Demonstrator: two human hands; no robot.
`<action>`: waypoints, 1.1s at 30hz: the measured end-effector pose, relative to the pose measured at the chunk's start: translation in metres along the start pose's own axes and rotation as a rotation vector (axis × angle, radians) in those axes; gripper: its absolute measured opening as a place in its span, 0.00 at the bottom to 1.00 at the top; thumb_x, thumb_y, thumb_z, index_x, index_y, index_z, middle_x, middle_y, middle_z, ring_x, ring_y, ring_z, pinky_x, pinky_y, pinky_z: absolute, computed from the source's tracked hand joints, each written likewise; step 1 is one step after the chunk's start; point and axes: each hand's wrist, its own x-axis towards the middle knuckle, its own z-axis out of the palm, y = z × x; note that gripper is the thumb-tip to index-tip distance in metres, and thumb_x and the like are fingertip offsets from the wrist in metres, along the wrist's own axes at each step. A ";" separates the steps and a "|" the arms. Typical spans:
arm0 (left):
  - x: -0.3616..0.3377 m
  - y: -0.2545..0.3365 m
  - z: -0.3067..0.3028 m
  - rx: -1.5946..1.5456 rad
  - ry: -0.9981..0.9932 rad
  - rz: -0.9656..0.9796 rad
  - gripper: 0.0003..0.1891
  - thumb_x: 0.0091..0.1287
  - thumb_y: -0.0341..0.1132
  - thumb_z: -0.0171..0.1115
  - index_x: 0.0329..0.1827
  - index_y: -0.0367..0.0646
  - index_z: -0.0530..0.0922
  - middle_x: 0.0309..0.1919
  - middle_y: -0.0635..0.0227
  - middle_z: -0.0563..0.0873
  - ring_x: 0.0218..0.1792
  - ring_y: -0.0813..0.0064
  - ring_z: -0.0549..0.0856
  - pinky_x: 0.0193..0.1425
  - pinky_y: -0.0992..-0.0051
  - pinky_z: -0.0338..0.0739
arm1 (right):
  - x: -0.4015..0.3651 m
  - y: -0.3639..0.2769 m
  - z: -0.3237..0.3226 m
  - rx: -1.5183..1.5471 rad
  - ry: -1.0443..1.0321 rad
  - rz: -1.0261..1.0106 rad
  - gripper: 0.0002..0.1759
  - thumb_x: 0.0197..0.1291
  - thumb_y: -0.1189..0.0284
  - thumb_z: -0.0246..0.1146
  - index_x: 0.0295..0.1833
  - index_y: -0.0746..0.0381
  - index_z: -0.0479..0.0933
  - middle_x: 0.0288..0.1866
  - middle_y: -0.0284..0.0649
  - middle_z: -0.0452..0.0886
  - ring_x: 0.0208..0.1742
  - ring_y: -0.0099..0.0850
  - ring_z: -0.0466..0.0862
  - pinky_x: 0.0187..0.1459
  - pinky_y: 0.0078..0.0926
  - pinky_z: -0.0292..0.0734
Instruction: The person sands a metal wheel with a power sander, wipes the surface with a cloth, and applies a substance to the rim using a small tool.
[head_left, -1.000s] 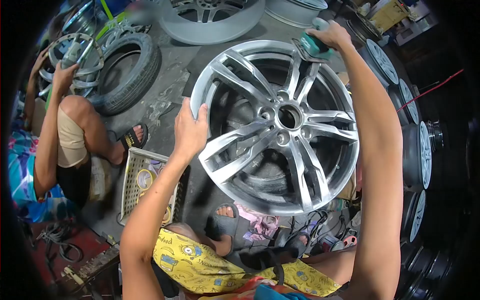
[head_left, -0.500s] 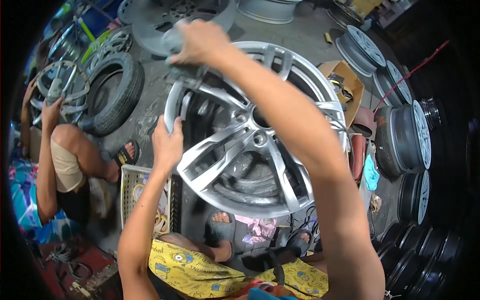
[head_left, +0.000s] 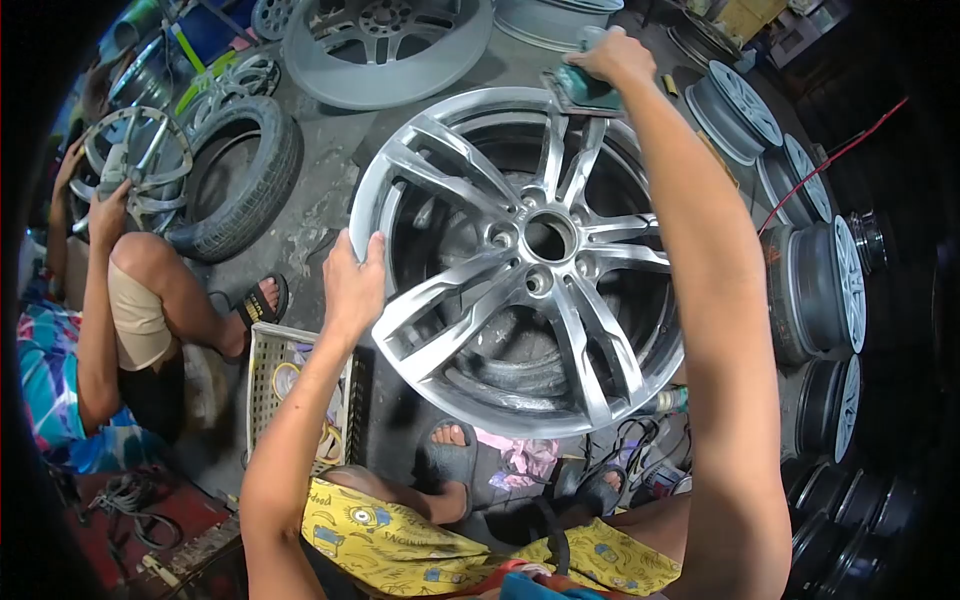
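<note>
A silver alloy wheel (head_left: 440, 288) with twin spokes is in front of me, face up and slightly tilted. Fingers of my left hand (head_left: 353, 285) wrap its left outer edge, thumb on the lip. At the far edge, my right hand (head_left: 618, 58) grips a green power sander (head_left: 590, 92); the sander's flat pad sits against the top of the rim near a spoke end. What supports the wheel is mostly hidden; a dark round shape shows through the spokes.
A large grey wheel (head_left: 390, 80) lies beyond mine. At left, a person holds another wheel (head_left: 165, 150) beside a tyre (head_left: 285, 165). A plastic basket (head_left: 262, 385) stands by my left forearm. More wheels (head_left: 845, 280) line the right side. Cables (head_left: 635, 440) lie near my feet.
My right hand has carried the sander rightward along the far rim, from the upper left to the top right. My left hand still holds the left edge.
</note>
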 end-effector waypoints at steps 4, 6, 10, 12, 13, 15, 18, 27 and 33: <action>0.000 0.000 0.001 -0.002 0.010 0.005 0.19 0.77 0.41 0.62 0.53 0.28 0.82 0.44 0.36 0.89 0.51 0.37 0.89 0.57 0.51 0.80 | 0.004 -0.001 0.002 0.000 -0.016 -0.011 0.59 0.47 0.30 0.75 0.69 0.68 0.74 0.65 0.59 0.85 0.65 0.54 0.87 0.65 0.49 0.82; 0.001 0.002 0.002 -0.018 0.007 0.003 0.19 0.77 0.41 0.62 0.53 0.28 0.82 0.44 0.36 0.89 0.50 0.37 0.89 0.57 0.51 0.80 | -0.002 -0.028 0.006 0.002 0.012 -0.050 0.59 0.47 0.30 0.75 0.69 0.69 0.74 0.64 0.60 0.85 0.64 0.55 0.87 0.65 0.50 0.82; 0.000 0.001 0.002 -0.025 0.017 -0.014 0.20 0.78 0.43 0.62 0.55 0.30 0.82 0.42 0.40 0.90 0.47 0.45 0.91 0.54 0.55 0.80 | -0.058 -0.111 -0.003 0.265 0.052 -0.215 0.47 0.51 0.40 0.78 0.64 0.64 0.73 0.56 0.61 0.85 0.58 0.57 0.88 0.57 0.53 0.86; 0.001 -0.001 0.001 -0.009 0.005 -0.031 0.20 0.78 0.43 0.62 0.54 0.30 0.82 0.41 0.41 0.90 0.46 0.45 0.91 0.53 0.55 0.80 | -0.080 -0.148 -0.005 0.295 0.027 -0.333 0.48 0.51 0.39 0.78 0.64 0.64 0.71 0.56 0.61 0.84 0.58 0.59 0.87 0.57 0.54 0.86; 0.002 -0.002 0.001 0.009 -0.008 -0.047 0.20 0.78 0.43 0.62 0.53 0.30 0.82 0.40 0.42 0.90 0.45 0.46 0.91 0.52 0.55 0.80 | -0.089 -0.160 -0.011 0.333 0.010 -0.408 0.47 0.52 0.40 0.77 0.63 0.64 0.70 0.56 0.62 0.84 0.59 0.61 0.87 0.57 0.56 0.85; 0.002 -0.004 0.002 0.022 -0.015 -0.035 0.20 0.78 0.44 0.62 0.53 0.30 0.82 0.39 0.41 0.90 0.44 0.47 0.91 0.52 0.55 0.80 | -0.097 -0.177 -0.009 0.268 0.034 -0.519 0.57 0.49 0.34 0.78 0.70 0.69 0.71 0.59 0.63 0.86 0.62 0.59 0.87 0.63 0.53 0.83; 0.002 -0.007 0.000 0.022 -0.008 -0.012 0.20 0.78 0.44 0.62 0.52 0.30 0.82 0.38 0.41 0.89 0.44 0.47 0.91 0.51 0.55 0.79 | -0.092 -0.159 -0.002 0.426 0.099 -0.423 0.45 0.53 0.43 0.77 0.63 0.64 0.70 0.56 0.62 0.83 0.58 0.62 0.87 0.57 0.57 0.84; 0.000 0.003 -0.001 -0.059 -0.023 -0.025 0.21 0.79 0.44 0.60 0.55 0.28 0.81 0.46 0.37 0.89 0.51 0.39 0.89 0.57 0.52 0.79 | -0.030 -0.084 0.013 0.178 0.182 -0.042 0.57 0.48 0.35 0.78 0.70 0.68 0.72 0.61 0.60 0.85 0.65 0.58 0.85 0.65 0.53 0.82; 0.000 0.007 -0.004 -0.055 -0.025 -0.004 0.20 0.78 0.41 0.59 0.53 0.27 0.81 0.44 0.34 0.89 0.52 0.34 0.88 0.58 0.49 0.79 | -0.071 -0.132 0.004 0.396 0.151 -0.172 0.46 0.53 0.47 0.80 0.66 0.64 0.69 0.59 0.64 0.81 0.59 0.62 0.86 0.59 0.56 0.84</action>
